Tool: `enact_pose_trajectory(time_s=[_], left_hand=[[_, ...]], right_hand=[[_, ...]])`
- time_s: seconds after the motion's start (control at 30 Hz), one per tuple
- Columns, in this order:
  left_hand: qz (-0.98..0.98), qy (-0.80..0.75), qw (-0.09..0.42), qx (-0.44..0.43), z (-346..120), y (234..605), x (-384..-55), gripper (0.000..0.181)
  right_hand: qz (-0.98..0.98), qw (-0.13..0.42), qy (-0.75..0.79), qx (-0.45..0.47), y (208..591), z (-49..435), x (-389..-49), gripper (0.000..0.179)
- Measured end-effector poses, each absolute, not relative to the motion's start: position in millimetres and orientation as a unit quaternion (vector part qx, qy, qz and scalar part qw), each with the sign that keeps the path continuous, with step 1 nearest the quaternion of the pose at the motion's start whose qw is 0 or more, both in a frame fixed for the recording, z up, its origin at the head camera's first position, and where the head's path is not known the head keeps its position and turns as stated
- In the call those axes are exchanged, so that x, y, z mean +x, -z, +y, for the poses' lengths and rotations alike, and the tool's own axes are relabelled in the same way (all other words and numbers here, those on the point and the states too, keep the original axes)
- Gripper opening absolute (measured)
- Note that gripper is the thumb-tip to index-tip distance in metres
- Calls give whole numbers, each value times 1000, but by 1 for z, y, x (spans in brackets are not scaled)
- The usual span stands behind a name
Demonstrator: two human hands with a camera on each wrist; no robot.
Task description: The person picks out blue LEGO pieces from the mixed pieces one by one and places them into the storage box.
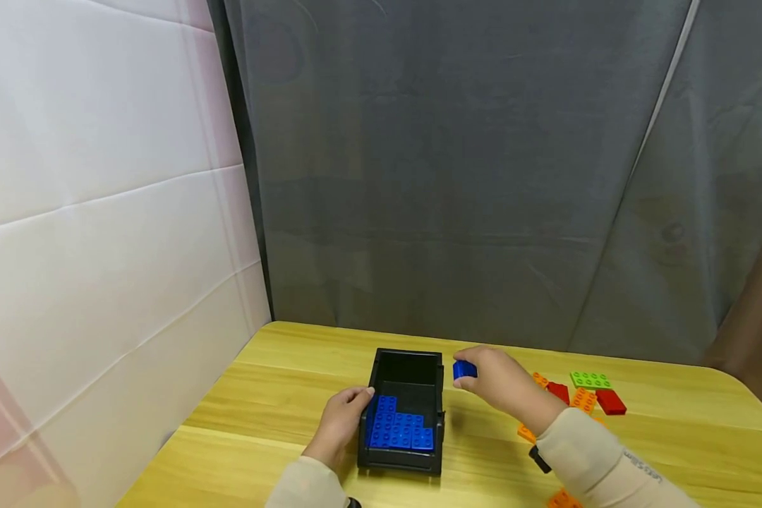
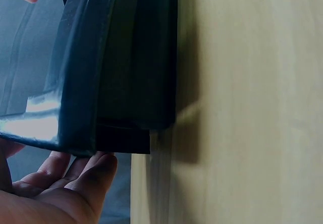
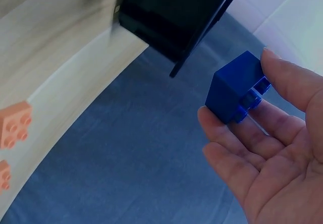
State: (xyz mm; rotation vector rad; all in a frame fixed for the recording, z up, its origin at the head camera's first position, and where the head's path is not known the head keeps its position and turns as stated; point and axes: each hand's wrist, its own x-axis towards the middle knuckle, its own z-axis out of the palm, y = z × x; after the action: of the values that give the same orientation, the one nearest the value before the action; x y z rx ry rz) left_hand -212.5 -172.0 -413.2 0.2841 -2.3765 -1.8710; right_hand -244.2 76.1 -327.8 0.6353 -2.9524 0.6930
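A black plastic bin (image 1: 400,462) stands lengthwise on the table, with several blue building blocks (image 1: 394,427) laid studs up across its near part. My left hand (image 1: 343,416) grips the bin's left wall, thumb at the rim and fingers along the outside; the left wrist view shows those fingers (image 2: 86,178) against the dark plastic. To the right of the bin and off the table, my right hand (image 1: 498,381) pinches a blue building block (image 3: 234,88) between thumb and fingertips. In the right wrist view the block's studs face the palm.
Right of the right forearm lie loose blocks: a green one (image 1: 590,381), red ones (image 1: 611,402) and several orange ones (image 1: 584,400). Another orange block (image 1: 564,499) is near the front edge. A grey curtain (image 1: 451,176) hangs behind the wooden table (image 1: 228,437); white panels (image 1: 101,176) stand at left.
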Motion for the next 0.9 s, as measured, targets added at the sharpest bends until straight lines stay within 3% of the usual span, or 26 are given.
enact_pose_trajectory(time_s=[0.9], left_hand=[[-776, 622, 46, 92, -172, 413, -214, 41]], right_hand=[[-940, -5, -246, 238, 335, 42, -239, 44]])
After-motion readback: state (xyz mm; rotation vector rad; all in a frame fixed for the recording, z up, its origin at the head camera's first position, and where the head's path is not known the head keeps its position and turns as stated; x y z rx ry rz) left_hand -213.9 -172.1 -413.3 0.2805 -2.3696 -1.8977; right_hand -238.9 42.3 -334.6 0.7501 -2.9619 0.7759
